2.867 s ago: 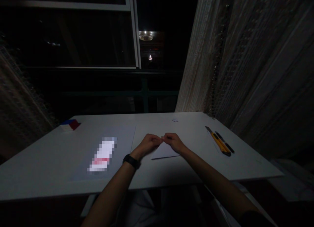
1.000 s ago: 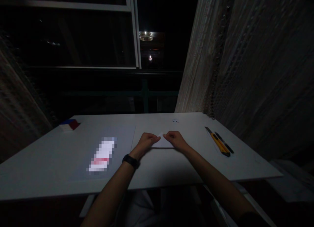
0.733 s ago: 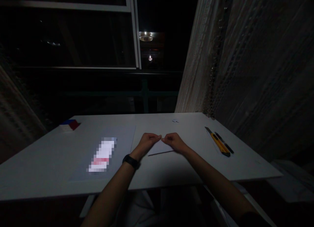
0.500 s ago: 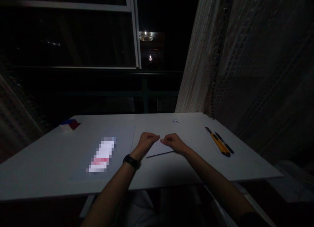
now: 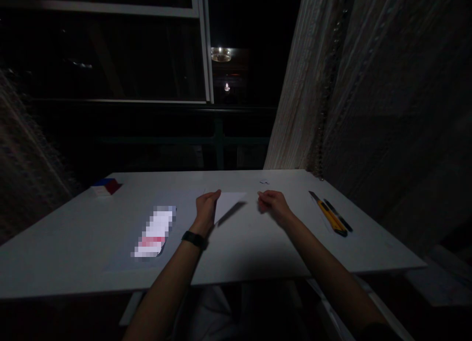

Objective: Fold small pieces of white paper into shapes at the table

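A white folded paper [image 5: 227, 204], triangular in outline, is pinched between the thumb and fingers of my left hand [image 5: 207, 207]. It tilts above the table and throws a dark shadow below its right side. To the right, apart from the paper, is my right hand [image 5: 273, 203] with its fingers curled in against the thumb. Whether anything small sits in that pinch cannot be made out. A dark watch band [image 5: 194, 239] circles my left wrist.
On the white table [image 5: 236, 265], a lit phone [image 5: 153, 233] with a blurred screen lies left. A puzzle cube [image 5: 105, 186] stands at the far left. Small white scraps [image 5: 264, 182] lie at the back. To the right are a yellow utility knife [image 5: 329, 215] and a dark pen [image 5: 338, 214].
My hands have moved apart, the right one rightward and slightly up. The paper, low between both hands before, is now raised and tilted in my left hand alone.
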Demonstrator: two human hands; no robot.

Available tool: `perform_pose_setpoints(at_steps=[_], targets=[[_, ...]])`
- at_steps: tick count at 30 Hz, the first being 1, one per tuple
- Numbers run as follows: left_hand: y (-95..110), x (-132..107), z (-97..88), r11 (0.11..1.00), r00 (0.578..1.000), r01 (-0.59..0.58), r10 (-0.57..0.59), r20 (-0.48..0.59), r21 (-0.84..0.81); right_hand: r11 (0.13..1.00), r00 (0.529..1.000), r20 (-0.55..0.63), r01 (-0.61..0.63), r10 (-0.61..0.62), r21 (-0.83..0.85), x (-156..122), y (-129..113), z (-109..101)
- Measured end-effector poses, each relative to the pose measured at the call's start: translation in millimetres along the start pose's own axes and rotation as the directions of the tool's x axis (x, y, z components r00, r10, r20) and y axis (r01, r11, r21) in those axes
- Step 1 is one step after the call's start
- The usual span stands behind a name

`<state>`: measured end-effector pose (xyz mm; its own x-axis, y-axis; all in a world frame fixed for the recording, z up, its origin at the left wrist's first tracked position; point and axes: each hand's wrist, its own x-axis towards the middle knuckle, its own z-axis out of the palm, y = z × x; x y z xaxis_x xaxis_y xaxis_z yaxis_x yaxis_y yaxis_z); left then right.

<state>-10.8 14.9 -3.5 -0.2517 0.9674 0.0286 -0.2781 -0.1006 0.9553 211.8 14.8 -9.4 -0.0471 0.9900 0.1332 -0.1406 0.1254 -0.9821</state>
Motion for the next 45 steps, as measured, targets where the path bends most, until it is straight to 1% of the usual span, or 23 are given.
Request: perform_pose_setpoints(at_steps=[1, 3, 5, 7, 9, 11, 15, 19, 23, 25, 27, 29, 31, 33, 35, 37, 41, 45], targets=[[0, -1, 0.6, 1.000, 1.000, 0.017, -0.017, 0.012, -0.015, 1.000, 1.000, 0.016, 0.026, -0.026, 0.007, -2, 0, 2], [-1, -3, 2.3, 0.999, 0.998, 0.046, -0.046, 0.039, -0.013, 0.994, 0.990, 0.095, 0.106, -0.106, 0.000, -6, 2, 9], [-4, -5, 4.3, 0.998, 0.996, 0.056, -0.058, 0.074, 0.019, 0.978, 0.964, 0.190, 0.202, -0.188, -0.055, -11, 4, 16], [-6, -7, 6.5, 0.997, 0.991, 0.058, -0.063, 0.116, 0.051, 0.950, 0.940, 0.245, 0.278, -0.237, -0.145, -15, 7, 22], [-9, -8, 8.5, 0.996, 0.985, 0.059, -0.068, 0.157, 0.064, 0.917, 0.928, 0.266, 0.326, -0.263, -0.230, -15, 11, 27], [-9, -9, 9.7, 0.994, 0.982, 0.051, -0.068, 0.174, 0.098, 0.886, 0.922, 0.271, 0.355, -0.277, -0.299, -14, 14, 30], [-6, -10, 9.5, 0.974, 0.989, 0.001, -0.035, 0.145, 0.228, 0.849, 0.918, 0.259, 0.382, -0.301, -0.366, -13, 14, 29], [-6, -9, 8.5, 0.971, 0.987, 0.006, -0.044, 0.155, 0.241, 0.859, 0.927, 0.240, 0.360, -0.287, -0.364, -15, 10, 31], [-8, -8, 8.3, 0.979, 0.982, 0.028, -0.065, 0.180, 0.200, 0.883, 0.958, 0.159, 0.282, -0.238, -0.375, -15, 11, 32], [-7, -9, 8.7, 0.988, 0.973, 0.026, -0.060, 0.221, 0.152, 0.902, 0.975, 0.107, 0.220, -0.194, -0.371, -13, 13, 32], [-6, -10, 9.5, 0.995, 0.957, 0.029, -0.055, 0.286, 0.095, 0.924, 0.988, 0.060, 0.154, -0.142, -0.349, -10, 16, 31], [-4, -13, 11.0, 0.998, 0.940, 0.048, -0.059, 0.337, 0.043, 0.951, 0.995, 0.029, 0.097, -0.093, -0.293, -9, 17, 30], [-3, -15, 12.9, 0.996, 0.925, 0.084, -0.080, 0.372, 0.004, 0.975, 0.998, 0.022, 0.063, -0.060, -0.212, -8, 18, 30], [-3, -17, 14.6, 0.993, 0.909, 0.111, -0.089, 0.408, -0.030, 0.987, 0.998, 0.020, 0.055, -0.053, -0.152, -8, 18, 31], [-3, -18, 15.4, 0.992, 0.900, 0.115, -0.082, 0.429, -0.053, 0.989, 0.998, 0.015, 0.058, -0.057, -0.136, -9, 18, 32], [-4, -17, 15.1, 0.994, 0.903, 0.097, -0.070, 0.424, -0.041, 0.986, 0.998, 0.008, 0.061, -0.061, -0.154, -9, 18, 32], [-5, -15, 12.9, 0.998, 0.917, 0.042, -0.055, 0.396, 0.042, 0.975, 0.996, 0.018, 0.087, -0.085, -0.205, -9, 19, 33], [-3, -18, 12.9, 0.993, 0.920, 0.091, -0.113, 0.374, 0.075, 0.967, 0.994, 0.026, 0.106, -0.103, -0.234, -10, 19, 34]])
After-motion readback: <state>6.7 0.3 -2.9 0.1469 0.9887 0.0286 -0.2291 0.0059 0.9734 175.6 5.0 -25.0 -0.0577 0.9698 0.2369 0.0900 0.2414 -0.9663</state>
